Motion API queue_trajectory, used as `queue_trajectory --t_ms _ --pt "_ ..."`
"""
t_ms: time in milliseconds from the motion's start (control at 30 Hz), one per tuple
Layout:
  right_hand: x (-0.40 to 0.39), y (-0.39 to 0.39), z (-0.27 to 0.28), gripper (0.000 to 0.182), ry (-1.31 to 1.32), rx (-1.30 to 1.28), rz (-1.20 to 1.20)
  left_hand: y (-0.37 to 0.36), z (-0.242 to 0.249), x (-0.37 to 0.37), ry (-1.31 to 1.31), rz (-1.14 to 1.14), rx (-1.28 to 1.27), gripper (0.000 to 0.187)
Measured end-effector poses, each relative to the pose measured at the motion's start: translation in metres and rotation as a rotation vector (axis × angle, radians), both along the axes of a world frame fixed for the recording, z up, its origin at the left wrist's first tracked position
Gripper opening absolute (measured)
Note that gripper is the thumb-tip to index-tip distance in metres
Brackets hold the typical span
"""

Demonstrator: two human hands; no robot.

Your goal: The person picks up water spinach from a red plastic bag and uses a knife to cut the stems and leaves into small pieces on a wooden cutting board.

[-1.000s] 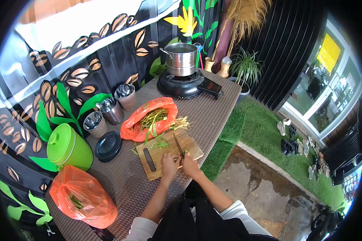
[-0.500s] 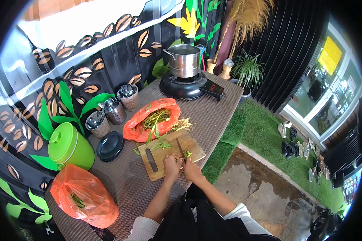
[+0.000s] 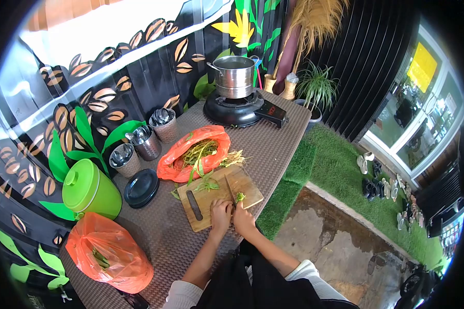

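Note:
A wooden cutting board lies near the table's right edge. My right hand is closed round the handle of a knife, whose blade points away over the board. Small chopped green pieces sit beside the blade. My left hand rests on the board just left of the knife, its fingers bent and pressed together; what they hold, if anything, is hidden. Loose green leaves lie on the board's far part. Behind it an open orange bag holds green stems.
A pot stands on a black stove at the far end. Metal cups with cutlery, dark plates, a green container and a second orange bag line the left side.
My right hand has shifted slightly down and left with the knife. The fingers of my left hand look more drawn in on the board.

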State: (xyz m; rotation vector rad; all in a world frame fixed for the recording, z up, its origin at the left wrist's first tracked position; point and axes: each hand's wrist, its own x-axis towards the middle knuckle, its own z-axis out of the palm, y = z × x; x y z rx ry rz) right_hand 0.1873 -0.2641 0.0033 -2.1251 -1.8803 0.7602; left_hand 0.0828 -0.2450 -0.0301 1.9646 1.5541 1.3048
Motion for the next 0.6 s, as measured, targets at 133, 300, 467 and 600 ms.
queue_trajectory --t_ms 133,300,467,600 --pt "0.008 0.018 -0.003 0.032 0.032 0.014 0.050 -0.003 0.004 0.002 0.060 -0.015 -0.017 0.012" --pt "0.005 0.002 0.005 0.033 0.004 0.017 0.039 -0.005 0.001 0.003 0.051 0.020 0.053 0.012" --pt "0.002 0.014 -0.003 0.034 -0.007 0.003 0.022 0.006 0.001 -0.006 0.037 -0.048 -0.037 0.012" --pt "0.011 0.016 0.001 0.033 -0.001 0.010 0.094 0.013 -0.004 -0.003 -0.149 0.052 -0.234 0.012"
